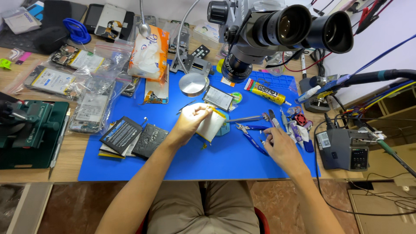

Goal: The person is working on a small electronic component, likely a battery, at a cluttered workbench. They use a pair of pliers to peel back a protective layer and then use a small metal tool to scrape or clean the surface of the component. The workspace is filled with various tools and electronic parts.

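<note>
The left hand (189,122) is curled around a flat white phone battery (211,125) and holds it up on its edge over the blue mat (208,160). The fingers cover the top left part of the battery, so only its lower right part shows. Its long side runs from upper left to lower right, tilted, and its flat face looks toward the right.

The right hand (281,147) lies well apart from the battery, off to the right. Its fingers are bent and pinched around something small near the blue-handled cutters (251,135). What it pinches is too small to make out. The cutters lie on the mat between the two hands, with the jaws pointing up and left toward the battery.

Thin tweezers (245,118) lie just right of the battery, pointing left to right. A small blue holder (224,129) peeks out behind the battery and is mostly hidden.

The microscope (277,30) covers part of the surface at the top.
</note>
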